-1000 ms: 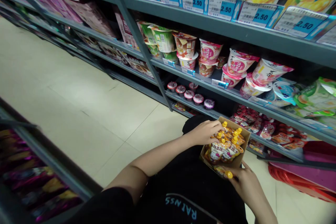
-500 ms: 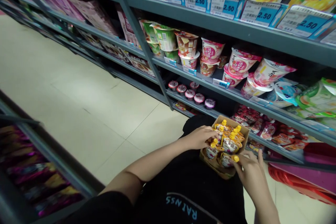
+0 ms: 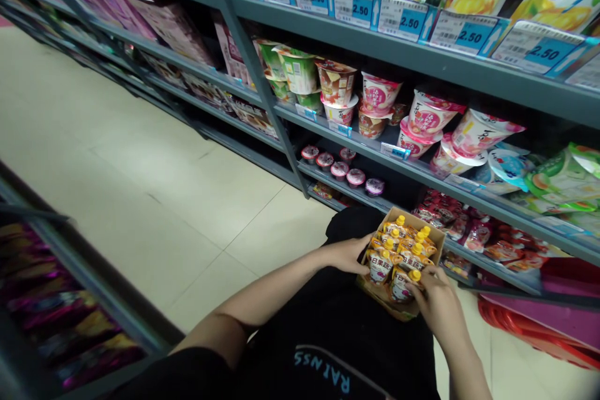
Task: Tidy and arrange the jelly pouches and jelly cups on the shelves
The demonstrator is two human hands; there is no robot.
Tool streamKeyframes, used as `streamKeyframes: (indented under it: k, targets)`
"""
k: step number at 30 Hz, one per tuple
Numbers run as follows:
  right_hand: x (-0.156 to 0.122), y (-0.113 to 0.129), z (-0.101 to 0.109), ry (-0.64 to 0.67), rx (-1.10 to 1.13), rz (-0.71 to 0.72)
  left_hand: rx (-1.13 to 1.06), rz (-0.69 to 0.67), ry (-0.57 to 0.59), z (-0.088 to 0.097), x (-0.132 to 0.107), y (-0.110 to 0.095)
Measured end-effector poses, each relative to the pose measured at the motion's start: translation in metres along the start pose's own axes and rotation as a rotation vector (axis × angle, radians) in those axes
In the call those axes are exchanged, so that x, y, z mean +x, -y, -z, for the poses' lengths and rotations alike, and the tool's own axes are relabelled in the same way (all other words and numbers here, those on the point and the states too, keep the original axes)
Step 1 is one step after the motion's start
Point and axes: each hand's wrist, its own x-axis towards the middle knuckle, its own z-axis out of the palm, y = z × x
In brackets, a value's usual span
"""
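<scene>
A small open cardboard box (image 3: 434,236) rests on my lap, filled with several pouches with yellow caps (image 3: 403,247). My left hand (image 3: 347,254) grips the box's left side, fingers curled against it. My right hand (image 3: 435,303) is at the near right corner, its fingers closed on one yellow-capped pouch (image 3: 404,281) standing at the front of the box. I sit or crouch in a shop aisle, wearing a black shirt with pale lettering.
Grey shelving (image 3: 422,56) runs along the right with price tags, stacked dessert cups (image 3: 375,97), small jelly cups (image 3: 347,170) and red snack packets (image 3: 450,219). A red and pink basket (image 3: 553,319) sits on the floor at right. Another shelf (image 3: 70,287) stands at left. Beige tiled floor (image 3: 117,156) lies between.
My right hand has brought a pouch up from below the box and set it among the others. My left hand slid from the pouches' tops down to the box's side.
</scene>
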Motion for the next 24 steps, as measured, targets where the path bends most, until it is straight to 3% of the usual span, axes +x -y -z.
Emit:
streamKeyframes:
  k: [4,8,11,15,18,22,24]
  targets:
    - [-0.005,-0.009,0.006,0.007,0.040,0.117,0.239,0.264,-0.027,-0.020,-0.012,-0.021]
    - [-0.014,-0.021,0.007,-0.058,-0.056,0.214,0.406,0.255,-0.044,-0.035,-0.036,-0.042]
    - [-0.017,-0.021,-0.003,-0.099,-0.072,0.221,0.409,0.260,-0.086,-0.049,-0.053,-0.039]
    - [-0.009,-0.005,-0.009,-0.114,-0.081,0.128,0.295,0.318,-0.152,-0.064,-0.062,-0.024]
    - [-0.002,0.006,0.013,-0.085,-0.060,0.127,0.276,0.329,-0.184,-0.069,-0.062,-0.020]
    - [0.017,0.017,0.055,-0.252,0.014,0.171,0.328,0.330,-0.201,-0.071,-0.061,-0.021]
    - [0.037,0.026,0.064,-0.230,0.016,0.190,0.360,0.329,-0.213,-0.072,-0.060,-0.020]
